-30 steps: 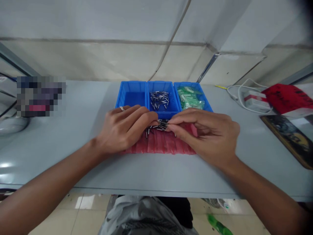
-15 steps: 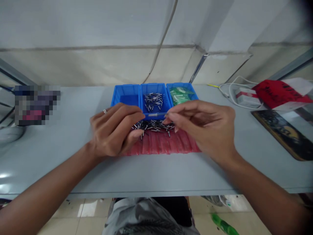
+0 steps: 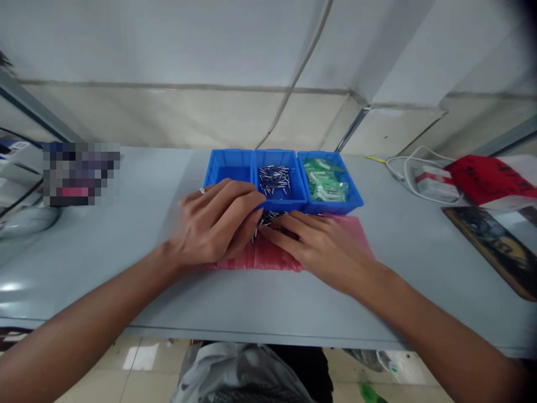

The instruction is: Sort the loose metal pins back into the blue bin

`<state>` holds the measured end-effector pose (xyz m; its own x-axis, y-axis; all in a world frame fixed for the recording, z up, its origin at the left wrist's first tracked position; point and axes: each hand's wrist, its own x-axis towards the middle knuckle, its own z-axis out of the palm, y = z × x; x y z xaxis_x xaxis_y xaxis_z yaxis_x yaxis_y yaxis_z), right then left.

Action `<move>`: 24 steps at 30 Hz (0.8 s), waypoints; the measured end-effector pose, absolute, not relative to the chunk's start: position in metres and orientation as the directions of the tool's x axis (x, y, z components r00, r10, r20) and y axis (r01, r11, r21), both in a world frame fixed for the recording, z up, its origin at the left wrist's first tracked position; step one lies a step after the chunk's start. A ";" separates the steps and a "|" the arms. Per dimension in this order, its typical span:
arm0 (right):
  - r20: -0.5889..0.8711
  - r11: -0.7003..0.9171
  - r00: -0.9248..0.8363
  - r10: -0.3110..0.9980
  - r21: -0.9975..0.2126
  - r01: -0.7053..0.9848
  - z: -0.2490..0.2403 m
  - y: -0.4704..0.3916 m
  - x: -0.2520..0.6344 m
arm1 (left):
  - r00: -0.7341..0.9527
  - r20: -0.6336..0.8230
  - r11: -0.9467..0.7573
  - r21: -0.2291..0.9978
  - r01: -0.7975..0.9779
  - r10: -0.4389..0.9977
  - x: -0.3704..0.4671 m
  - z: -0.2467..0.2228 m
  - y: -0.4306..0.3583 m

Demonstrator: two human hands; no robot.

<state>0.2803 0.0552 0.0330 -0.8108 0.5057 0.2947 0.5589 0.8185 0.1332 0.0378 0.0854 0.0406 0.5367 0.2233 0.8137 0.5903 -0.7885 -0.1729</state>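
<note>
My right hand (image 3: 312, 238) has lowered into the metal pins (image 3: 271, 217).
Over pink sheeting (image 3: 272, 258), my left hand (image 3: 218, 224) curls; whether either hand holds one, I cannot tell. Likely light, stiff, slick, they lie before blue bins (image 3: 232, 158): pinch mid-length.

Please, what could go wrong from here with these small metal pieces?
The loose metal pieces lie piled near the fingertips of the left hand and right hand, so a nudge might scatter them. The right hand lies over the pink sheet and could drag it. The middle blue bin is close, so pieces might mix with those inside.
</note>
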 end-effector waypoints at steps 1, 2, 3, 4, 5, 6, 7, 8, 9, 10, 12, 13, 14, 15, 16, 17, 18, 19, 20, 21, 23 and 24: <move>0.298 0.821 -0.813 0.500 0.135 0.555 0.032 0.055 0.279 | 0.539 0.814 -0.787 -0.180 0.591 0.218 0.038 0.040 0.085; 0.305 0.821 -0.811 0.499 0.132 0.555 0.030 0.055 0.278 | 0.542 0.812 -0.784 -0.185 0.592 0.218 0.038 0.040 0.084; 0.316 0.822 -0.807 0.500 0.120 0.556 0.029 0.056 0.277 | 0.544 0.810 -0.782 -0.188 0.595 0.219 0.037 0.040 0.084; 0.327 0.823 -0.799 0.504 0.099 0.560 0.028 0.057 0.278 | 0.545 0.809 -0.779 -0.192 0.596 0.218 0.037 0.040 0.083; 0.341 0.825 -0.790 0.509 0.071 0.561 0.027 0.059 0.278 | 0.548 0.807 -0.778 -0.195 0.597 0.219 0.037 0.040 0.083; 0.361 0.827 -0.778 0.514 0.034 0.562 0.027 0.060 0.279 | 0.549 0.806 -0.777 -0.195 0.599 0.221 0.037 0.040 0.083; 0.394 0.830 -0.760 0.516 -0.009 0.558 0.027 0.062 0.280 | 0.550 0.805 -0.778 -0.194 0.598 0.223 0.037 0.040 0.083; 0.446 0.831 -0.730 0.517 -0.057 0.554 0.028 0.063 0.281 | 0.555 0.801 -0.779 -0.194 0.596 0.225 0.037 0.041 0.083; 0.505 0.830 -0.688 0.521 -0.112 0.546 0.030 0.063 0.281 | 0.565 0.794 -0.782 -0.198 0.591 0.226 0.037 0.042 0.084; 0.562 0.825 -0.632 0.533 -0.179 0.536 0.034 0.063 0.281 | 0.585 0.781 -0.787 -0.212 0.579 0.220 0.038 0.043 0.084; 0.641 0.794 -0.494 0.588 -0.342 0.502 0.042 0.061 0.280 | 0.642 0.742 -0.803 -0.259 0.537 0.190 0.039 0.044 0.085; 0.649 0.768 -0.429 0.628 -0.426 0.479 0.046 0.060 0.279 | 0.667 0.724 -0.809 -0.279 0.517 0.176 0.040 0.044 0.086; 0.642 0.735 -0.373 0.670 -0.505 0.452 0.050 0.059 0.279 | 0.680 0.714 -0.813 -0.290 0.505 0.168 0.041 0.044 0.086; 0.627 0.704 -0.330 0.706 -0.572 0.420 0.054 0.057 0.279 | 0.685 0.710 -0.816 -0.291 0.499 0.165 0.041 0.043 0.087; 0.608 0.676 -0.300 0.735 -0.625 0.390 0.056 0.056 0.279 | 0.682 0.711 -0.818 -0.284 0.500 0.171 0.041 0.042 0.087; 0.592 0.657 -0.286 0.753 -0.660 0.364 0.058 0.056 0.280 | 0.676 0.715 -0.820 -0.271 0.504 0.179 0.041 0.042 0.088; 0.581 0.645 -0.280 0.764 -0.682 0.345 0.058 0.055 0.280 | 0.671 0.718 -0.823 -0.260 0.506 0.186 0.040 0.041 0.088; 0.574 0.638 -0.279 0.770 -0.694 0.333 0.059 0.055 0.280 | 0.670 0.717 -0.825 -0.252 0.506 0.191 0.039 0.040 0.088; 0.568 0.634 -0.282 0.773 -0.699 0.330 0.058 0.056 0.280 | 0.669 0.717 -0.825 -0.248 0.508 0.197 0.039 0.040 0.088; 0.564 0.632 -0.285 0.775 -0.701 0.331 0.058 0.056 0.281 | 0.669 0.716 -0.823 -0.246 0.511 0.201 0.038 0.039 0.088; 0.559 0.627 -0.284 0.779 -0.706 0.330 0.056 0.057 0.281 | 0.668 0.715 -0.819 -0.249 0.517 0.205 0.039 0.040 0.087; 0.553 0.621 -0.283 0.783 -0.713 0.326 0.056 0.057 0.281 | 0.665 0.719 -0.818 -0.248 0.520 0.205 0.040 0.040 0.087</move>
